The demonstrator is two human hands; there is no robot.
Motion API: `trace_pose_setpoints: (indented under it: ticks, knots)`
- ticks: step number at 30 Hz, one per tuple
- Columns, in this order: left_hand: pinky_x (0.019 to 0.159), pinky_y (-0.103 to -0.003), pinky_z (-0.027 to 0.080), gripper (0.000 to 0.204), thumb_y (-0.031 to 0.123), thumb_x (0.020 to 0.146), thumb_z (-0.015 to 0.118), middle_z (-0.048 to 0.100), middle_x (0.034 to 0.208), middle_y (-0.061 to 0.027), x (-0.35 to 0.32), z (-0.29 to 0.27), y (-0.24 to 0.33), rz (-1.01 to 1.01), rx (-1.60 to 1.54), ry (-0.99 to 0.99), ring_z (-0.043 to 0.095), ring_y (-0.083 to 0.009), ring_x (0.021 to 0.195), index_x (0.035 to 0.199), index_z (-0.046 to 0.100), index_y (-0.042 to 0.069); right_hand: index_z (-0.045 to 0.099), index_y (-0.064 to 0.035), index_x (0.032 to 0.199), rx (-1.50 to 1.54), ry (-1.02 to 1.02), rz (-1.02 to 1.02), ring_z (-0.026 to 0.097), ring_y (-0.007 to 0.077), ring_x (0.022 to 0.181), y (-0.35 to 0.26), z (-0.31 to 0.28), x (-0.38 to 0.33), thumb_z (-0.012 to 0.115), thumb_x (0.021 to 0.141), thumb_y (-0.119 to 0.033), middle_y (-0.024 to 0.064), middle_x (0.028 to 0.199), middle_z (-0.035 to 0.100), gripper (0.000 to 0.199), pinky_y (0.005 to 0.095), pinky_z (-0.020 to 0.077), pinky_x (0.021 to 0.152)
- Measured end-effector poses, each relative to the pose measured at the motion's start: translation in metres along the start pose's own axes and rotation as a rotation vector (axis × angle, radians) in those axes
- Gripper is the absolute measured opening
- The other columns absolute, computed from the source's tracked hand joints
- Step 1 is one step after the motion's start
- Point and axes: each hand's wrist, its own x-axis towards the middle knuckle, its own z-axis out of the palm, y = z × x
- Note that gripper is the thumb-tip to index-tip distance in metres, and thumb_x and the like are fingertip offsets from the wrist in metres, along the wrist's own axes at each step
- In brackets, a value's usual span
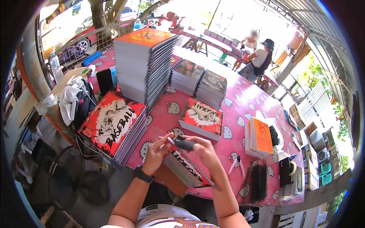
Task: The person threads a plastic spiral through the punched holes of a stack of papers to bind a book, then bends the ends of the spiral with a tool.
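Note:
A spiral notebook [178, 170] stands tilted at the table's near edge, its red-and-black cover partly showing. A coil [199, 171] runs along its edge, and the loose end sticks out past the lower right corner. My left hand [155, 151], with a dark watch on its wrist, pinches the upper end of the notebook's bound edge. Close beside it my right hand [205, 150] grips a dark grey object [185, 143] whose kind I cannot make out. Pink-handled cutting pliers [237, 166] lie to the right, beside a bundle of black coils [258, 182].
Coil-bound notebooks form a red stack [114, 125] at left and a tall stack [140, 64] behind it. Unbound red pads [201, 117] lie ahead, with darker stacks [211, 85] beyond. Orange-covered pads [260, 136] are at right. A fan [64, 176] stands lower left. Two people sit far back.

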Motion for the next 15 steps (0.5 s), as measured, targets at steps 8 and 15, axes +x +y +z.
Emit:
trace_pose_setpoints:
  ticks: [8, 15]
  knots:
    - [0.062, -0.018, 0.037, 0.024, 0.006, 0.088, 0.057, 0.054, 0.088, 0.0053, 0.010, 0.012, 0.019, 0.109, 0.178, -0.079, 0.047, -0.0024, 0.073, 0.111, 0.064, 0.005, 0.061, -0.0060, 0.111, -1.306, 0.225, -0.104, 0.046, 0.0374, 0.118, 0.074, -0.070, -0.049, 0.076, 0.068, -0.039, 0.0223, 0.129, 0.048, 0.056, 0.0425, 0.0399, 0.098]
    - [0.064, -0.020, 0.047, 0.019, 0.004, 0.079, 0.069, 0.067, 0.086, -0.0047, -0.008, 0.048, 0.052, 0.246, 0.238, -0.311, 0.059, -0.0062, 0.077, 0.098, 0.068, 0.004, 0.060, -0.0041, 0.100, -0.786, 0.212, -0.144, 0.059, 0.0264, 0.087, -0.082, 0.031, -0.065, 0.072, 0.076, -0.016, 0.0101, 0.098, 0.061, 0.030, 0.0359, 0.0487, 0.075]
